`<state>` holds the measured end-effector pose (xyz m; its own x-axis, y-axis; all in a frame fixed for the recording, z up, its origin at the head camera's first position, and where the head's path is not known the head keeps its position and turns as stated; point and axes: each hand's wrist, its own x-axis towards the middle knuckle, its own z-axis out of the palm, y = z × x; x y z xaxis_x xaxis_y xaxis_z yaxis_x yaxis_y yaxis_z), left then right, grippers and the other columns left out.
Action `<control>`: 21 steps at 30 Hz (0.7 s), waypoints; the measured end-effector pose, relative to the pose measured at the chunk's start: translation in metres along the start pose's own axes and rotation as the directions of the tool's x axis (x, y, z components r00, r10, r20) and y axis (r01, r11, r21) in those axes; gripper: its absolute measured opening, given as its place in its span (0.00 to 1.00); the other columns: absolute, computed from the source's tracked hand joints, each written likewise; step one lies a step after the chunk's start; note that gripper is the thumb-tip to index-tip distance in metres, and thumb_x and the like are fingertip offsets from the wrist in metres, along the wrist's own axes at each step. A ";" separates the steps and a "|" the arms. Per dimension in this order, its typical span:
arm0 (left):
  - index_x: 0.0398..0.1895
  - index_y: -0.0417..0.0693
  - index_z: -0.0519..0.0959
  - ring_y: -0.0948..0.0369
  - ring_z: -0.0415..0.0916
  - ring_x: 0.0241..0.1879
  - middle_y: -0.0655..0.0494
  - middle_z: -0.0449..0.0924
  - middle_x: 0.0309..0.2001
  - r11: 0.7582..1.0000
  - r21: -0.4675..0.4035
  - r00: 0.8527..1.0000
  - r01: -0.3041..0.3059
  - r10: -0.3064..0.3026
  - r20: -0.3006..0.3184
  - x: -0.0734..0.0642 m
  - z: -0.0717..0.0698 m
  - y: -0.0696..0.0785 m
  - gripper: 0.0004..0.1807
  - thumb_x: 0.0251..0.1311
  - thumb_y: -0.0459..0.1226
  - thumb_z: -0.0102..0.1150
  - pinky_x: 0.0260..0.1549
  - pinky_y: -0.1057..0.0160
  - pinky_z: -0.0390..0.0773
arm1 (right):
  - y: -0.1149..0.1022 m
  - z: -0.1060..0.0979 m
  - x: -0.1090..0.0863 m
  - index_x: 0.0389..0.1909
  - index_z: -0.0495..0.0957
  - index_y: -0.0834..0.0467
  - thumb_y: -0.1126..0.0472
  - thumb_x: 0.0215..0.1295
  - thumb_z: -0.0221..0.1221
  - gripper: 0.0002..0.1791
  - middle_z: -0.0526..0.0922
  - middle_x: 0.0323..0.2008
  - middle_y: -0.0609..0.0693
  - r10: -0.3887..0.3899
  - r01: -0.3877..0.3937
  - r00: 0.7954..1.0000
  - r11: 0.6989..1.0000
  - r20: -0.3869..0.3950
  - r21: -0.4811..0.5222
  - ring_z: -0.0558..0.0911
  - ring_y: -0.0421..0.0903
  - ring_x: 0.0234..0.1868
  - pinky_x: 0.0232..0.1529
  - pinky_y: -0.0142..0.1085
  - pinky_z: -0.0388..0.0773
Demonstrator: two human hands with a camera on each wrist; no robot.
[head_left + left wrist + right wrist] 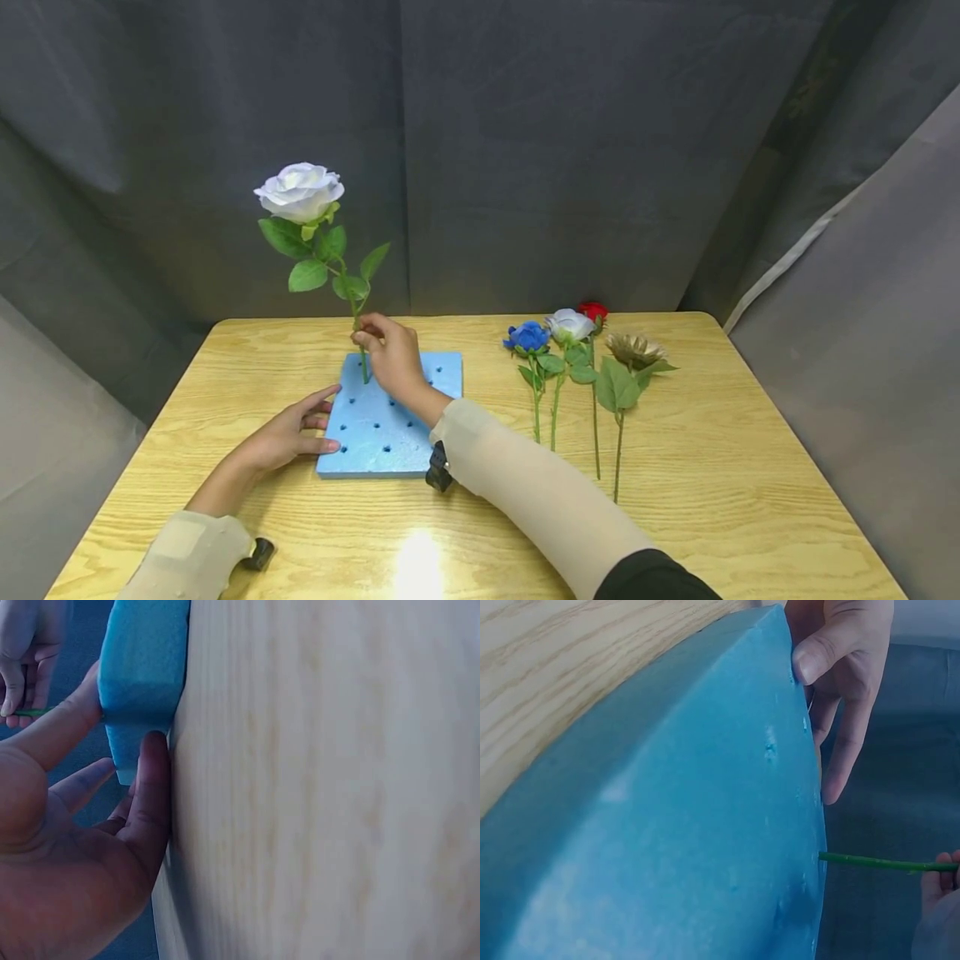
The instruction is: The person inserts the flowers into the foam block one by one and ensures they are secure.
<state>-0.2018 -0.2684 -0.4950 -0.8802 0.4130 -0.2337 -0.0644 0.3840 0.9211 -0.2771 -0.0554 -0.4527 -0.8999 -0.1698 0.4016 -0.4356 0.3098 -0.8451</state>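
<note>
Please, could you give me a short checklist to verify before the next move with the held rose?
1. Right hand grips the stem: ok, pinched below the leaves.
2. Left hand touches the board: ok, at its left edge.
3. Board flat on table: ok.
4. Stem seated firmly: cannot tell; its tip meets the board, depth unclear.
5. Unused holes visible: ok, several nearer the person.
6. Other flowers clear of the board: ok, lying to its right.
</note>
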 end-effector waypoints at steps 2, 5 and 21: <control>0.84 0.43 0.47 0.43 0.66 0.62 0.33 0.59 0.71 1.000 0.004 1.000 -0.003 0.003 -0.002 0.000 0.000 0.000 0.56 0.59 0.35 0.75 0.45 0.62 0.81 | 0.000 0.000 0.000 0.50 0.85 0.57 0.59 0.73 0.62 0.10 0.90 0.40 0.47 -0.003 0.003 1.000 1.000 -0.003 0.004 0.86 0.38 0.43 0.39 0.27 0.80; 0.84 0.42 0.47 0.42 0.66 0.63 0.32 0.59 0.71 1.000 0.008 1.000 -0.016 0.016 0.000 -0.001 -0.001 0.000 0.57 0.59 0.35 0.75 0.46 0.62 0.81 | 0.000 0.001 0.000 0.50 0.85 0.58 0.59 0.73 0.62 0.11 0.90 0.41 0.48 -0.006 0.005 1.000 1.000 0.003 0.008 0.87 0.37 0.43 0.39 0.26 0.80; 0.84 0.42 0.45 0.42 0.65 0.63 0.31 0.57 0.71 0.999 -0.029 1.000 -0.013 0.013 0.014 0.000 0.000 -0.001 0.57 0.59 0.34 0.75 0.45 0.62 0.82 | 0.004 0.006 -0.004 0.54 0.85 0.60 0.61 0.73 0.61 0.13 0.91 0.41 0.50 -0.038 0.038 0.999 0.999 0.001 -0.023 0.88 0.37 0.42 0.40 0.22 0.79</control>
<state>-0.2021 -0.2690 -0.4954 -0.8744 0.4294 -0.2260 -0.0671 0.3543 0.9327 -0.2745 -0.0594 -0.4598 -0.8826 -0.1829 0.4331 -0.4701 0.3247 -0.8207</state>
